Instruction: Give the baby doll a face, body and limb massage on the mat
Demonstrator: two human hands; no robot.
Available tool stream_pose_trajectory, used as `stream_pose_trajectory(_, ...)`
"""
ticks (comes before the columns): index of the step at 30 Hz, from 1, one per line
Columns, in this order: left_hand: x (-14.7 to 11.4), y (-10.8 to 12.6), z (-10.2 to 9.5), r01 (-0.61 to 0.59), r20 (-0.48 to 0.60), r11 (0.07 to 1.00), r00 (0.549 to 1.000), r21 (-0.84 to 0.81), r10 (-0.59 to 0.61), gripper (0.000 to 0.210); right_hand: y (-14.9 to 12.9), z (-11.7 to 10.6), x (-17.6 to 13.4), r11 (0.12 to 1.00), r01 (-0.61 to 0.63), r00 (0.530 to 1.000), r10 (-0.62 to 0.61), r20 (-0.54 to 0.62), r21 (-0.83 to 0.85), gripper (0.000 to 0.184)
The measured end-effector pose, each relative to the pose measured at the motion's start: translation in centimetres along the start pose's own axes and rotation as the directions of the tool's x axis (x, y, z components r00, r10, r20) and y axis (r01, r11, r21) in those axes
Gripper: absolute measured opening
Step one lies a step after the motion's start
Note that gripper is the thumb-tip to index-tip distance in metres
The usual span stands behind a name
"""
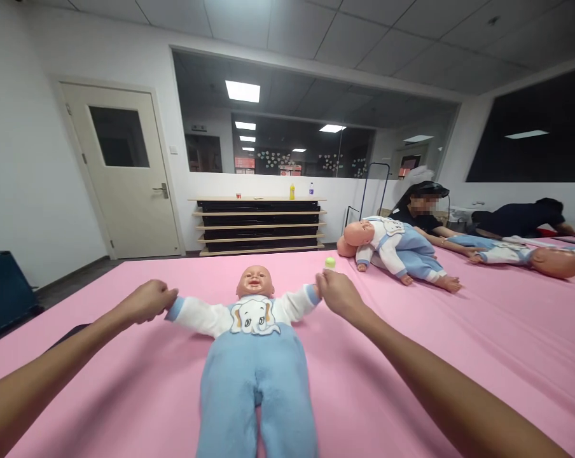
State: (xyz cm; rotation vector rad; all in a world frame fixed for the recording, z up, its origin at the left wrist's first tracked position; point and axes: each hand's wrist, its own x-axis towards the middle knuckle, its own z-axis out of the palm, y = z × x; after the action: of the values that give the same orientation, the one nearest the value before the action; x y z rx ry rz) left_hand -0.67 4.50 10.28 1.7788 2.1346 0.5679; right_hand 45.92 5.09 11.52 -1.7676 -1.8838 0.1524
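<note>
Doll [256, 372] on its back on pink table cover [387, 394], arms [199, 317] out; my L hand [147, 301] & R hand [339, 294] each clamped round one arm's end. Prob. arm-spread step; next calls for gentle, even guiding w/ both.

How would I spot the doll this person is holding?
Find the pink-covered table that fills the foreground. Nearest the camera, a baby doll lies on its back in a blue-and-white outfit with an elephant's face on the chest. Unlike the dolls off to the right, its arms are stretched out sideways, one in the left hand, one in the right hand.
</note>
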Motion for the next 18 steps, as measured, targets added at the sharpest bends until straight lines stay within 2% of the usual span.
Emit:
stream_pose_trajectory(2, -0.2, -3.1, 1.4, 0.043, -0.014, 0.999, 0.999, 0.03, -0.043, 0.035, 3.5, 1.0, 0.6, 0.995, -0.091, 0.996, 0.09, 0.028, 0.037, 0.044)
stream_pose_trajectory(4, -0.6, -5.0, 3.2, 0.047, -0.054, 0.994, 0.998, 0.1, -0.042, 0.035, 6.1, 2.6, 0.6, 0.985, -0.158, 0.986, 0.154, 0.07, 0.062, 0.044)
stream_pose_trajectory(7, -1.3, -6.0, 5.2, 0.035, -0.102, 0.984, 0.995, 0.173, -0.017, 0.035, 8.2, 4.8, 0.0, 0.97, -0.222, 0.971, 0.21, 0.118, 0.101, 0.045)
stream_pose_trajectory(9, -1.6, -5.9, 5.5, 0.041, -0.097, 0.983, 0.995, 0.178, -0.024, 0.036, 8.5, 5.5, -0.2, 0.965, -0.233, 0.968, 0.219, 0.12, 0.119, 0.045)
stream_pose_trajectory(11, -1.7, -5.5, 4.9, 0.031, -0.086, 0.984, 0.996, 0.176, -0.016, 0.037, 8.1, 5.1, 0.1, 0.966, -0.224, 0.972, 0.211, 0.103, 0.129, 0.044)
stream_pose_trajectory(14, -1.1, -3.7, 2.5, -0.013, -0.077, 0.986, 0.997, 0.166, 0.026, 0.038, 6.0, 2.8, 1.0, 0.977, -0.172, 0.985, 0.166, 0.049, 0.127, 0.041)
stream_pose_trajectory(16, -0.3, -1.3, 0.5, -0.043, -0.112, 0.99, 0.992, 0.135, 0.058, 0.04, 3.5, 0.8, 1.3, 0.988, -0.107, 0.994, 0.108, 0.001, 0.114, 0.04)
stream_pose_trajectory(18, 0.7, 2.3, -1.0, -0.083, -0.161, 0.996, 0.983, 0.042, 0.089, 0.041, 0.0, -0.6, 1.1, 0.995, -0.022, 0.999, 0.025, -0.032, 0.094, 0.038)
